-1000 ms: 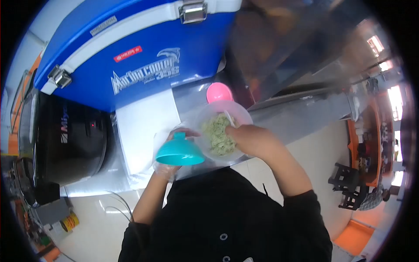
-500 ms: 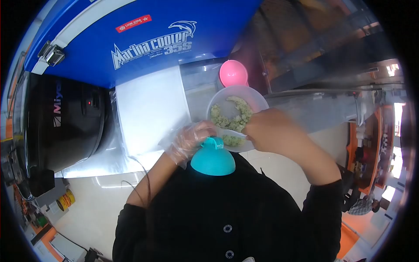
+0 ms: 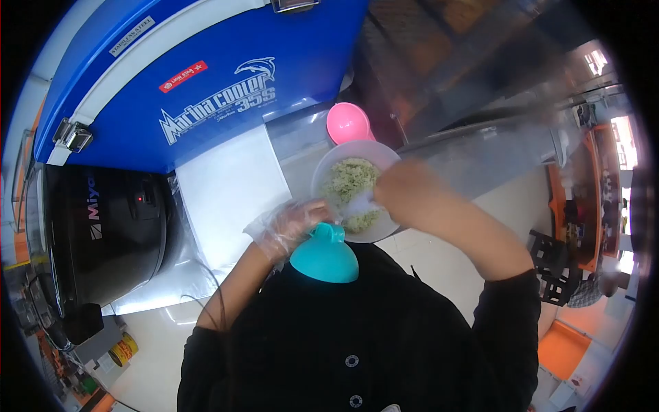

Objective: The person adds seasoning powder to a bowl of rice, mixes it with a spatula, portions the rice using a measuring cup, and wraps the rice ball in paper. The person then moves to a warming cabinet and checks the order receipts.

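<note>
A translucent plastic bowl (image 3: 320, 177) holds pale green, rice-like grains (image 3: 351, 176). My right hand (image 3: 408, 196), bare and blurred by motion, is closed over the bowl's right side. From its fingers a whitish, spoon-like utensil (image 3: 360, 203) reaches into the grains, its shape smeared. My left hand (image 3: 292, 225) wears a clear plastic glove and sits at the bowl's near left edge. Its fingers are closed at the handle of a teal rounded cup (image 3: 325, 257), which hangs in front of my black shirt. The cup's inside is hidden.
A pink cup (image 3: 349, 123) stands just beyond the bowl. White paper sheets (image 3: 230, 196) lie to the left on the metal counter. Behind them rises a blue cooler box (image 3: 206, 82), with a black rice cooker (image 3: 103, 233) at the far left. A dark, glassy case (image 3: 446, 69) occupies the back right.
The grains, earlier spread in a curve around a bare patch, now form a heap. My right hand and the utensil have moved within the bowl. The whole view has shifted slightly.
</note>
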Action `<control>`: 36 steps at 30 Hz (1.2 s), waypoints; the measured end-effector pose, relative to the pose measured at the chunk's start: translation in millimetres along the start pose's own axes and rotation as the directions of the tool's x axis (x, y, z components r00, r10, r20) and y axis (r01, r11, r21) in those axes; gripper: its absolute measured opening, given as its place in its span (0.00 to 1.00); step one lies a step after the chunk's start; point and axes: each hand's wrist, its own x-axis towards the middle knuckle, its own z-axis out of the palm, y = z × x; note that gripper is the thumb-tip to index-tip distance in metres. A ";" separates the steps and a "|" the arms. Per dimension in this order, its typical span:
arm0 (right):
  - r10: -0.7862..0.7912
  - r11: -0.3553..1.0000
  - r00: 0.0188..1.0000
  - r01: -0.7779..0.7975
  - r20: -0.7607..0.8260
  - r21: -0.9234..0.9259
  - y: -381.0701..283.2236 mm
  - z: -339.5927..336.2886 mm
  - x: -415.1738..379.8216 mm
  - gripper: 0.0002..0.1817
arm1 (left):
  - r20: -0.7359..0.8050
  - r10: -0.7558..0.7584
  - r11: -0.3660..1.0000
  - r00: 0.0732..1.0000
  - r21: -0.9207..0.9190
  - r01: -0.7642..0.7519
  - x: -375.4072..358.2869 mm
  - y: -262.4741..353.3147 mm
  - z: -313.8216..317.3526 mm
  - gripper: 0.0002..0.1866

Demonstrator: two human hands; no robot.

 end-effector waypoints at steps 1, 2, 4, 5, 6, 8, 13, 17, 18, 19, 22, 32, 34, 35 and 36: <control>0.022 0.999 0.999 -0.023 -0.024 -0.026 1.7 -0.1 10.0 0.07 | 0.049 -0.031 0.999 0.998 0.009 0.031 0.6 1.1 -0.5 0.08; 0.046 0.998 0.998 -0.048 -0.050 -0.051 2.2 1.3 27.6 0.07 | 0.098 -0.061 0.998 0.993 0.021 0.059 2.7 0.7 -1.7 0.08; 0.085 0.993 0.993 -0.091 -0.083 -0.079 0.1 17.3 39.5 0.06 | 0.125 -0.085 0.996 0.988 0.049 0.080 4.7 4.6 -3.4 0.08; 0.099 0.991 0.991 -0.107 -0.089 -0.083 -2.0 28.0 42.1 0.06 | 0.100 -0.081 0.995 0.992 0.064 0.075 5.8 7.5 -4.6 0.09; 0.110 0.989 0.990 -0.119 -0.093 -0.091 -4.7 30.8 42.2 0.06 | 0.070 -0.078 0.994 0.995 0.079 0.072 6.1 9.2 -4.6 0.09; 0.125 0.991 0.991 -0.121 0.055 -0.063 -3.4 31.8 28.6 0.06 | 0.060 -0.135 0.986 0.989 0.105 0.128 1.7 10.3 -1.3 0.10; 0.090 0.990 0.975 -0.110 0.203 0.093 5.1 -4.4 3.2 0.08 | 0.036 -0.049 0.988 0.998 0.151 0.043 -3.2 18.7 3.9 0.07; 0.222 0.975 0.975 -0.222 0.023 0.026 13.7 -1.8 6.9 0.08 | 0.040 -0.147 0.989 0.988 -0.010 0.147 -10.9 12.7 5.7 0.13; 0.253 0.967 0.966 -0.254 -0.044 -0.020 12.5 2.0 6.0 0.09 | -0.017 -0.155 0.988 0.988 0.019 0.155 -12.7 11.6 9.3 0.17; 0.248 0.969 0.968 -0.248 0.027 -0.011 10.9 4.9 6.2 0.09 | -0.074 -0.163 0.985 0.984 0.047 0.167 -14.4 10.4 12.9 0.21; 0.221 0.967 0.959 -0.239 0.178 0.091 10.0 19.3 7.3 0.10 | -0.308 -0.175 0.984 0.935 -0.023 0.177 -13.0 14.5 23.5 0.37; 0.219 0.784 0.975 -0.192 0.026 0.590 -5.5 64.6 19.2 0.13 | -0.181 -0.305 0.877 0.935 -0.437 0.201 -15.2 16.7 29.5 0.28; 0.221 0.760 0.975 -0.160 -0.019 0.630 -7.7 71.9 17.8 0.13 | -0.208 -0.247 0.932 0.946 -0.317 0.174 -15.3 17.8 29.5 0.20; 0.221 0.751 0.975 -0.155 -0.022 0.642 -9.6 73.3 16.3 0.13 | -0.187 -0.325 0.900 0.927 -0.361 0.243 -13.8 21.4 29.5 0.19; 0.222 0.743 0.975 -0.151 -0.027 0.652 -11.0 74.0 14.6 0.13 | -0.163 -0.398 0.862 0.903 -0.402 0.308 -11.7 23.9 28.3 0.18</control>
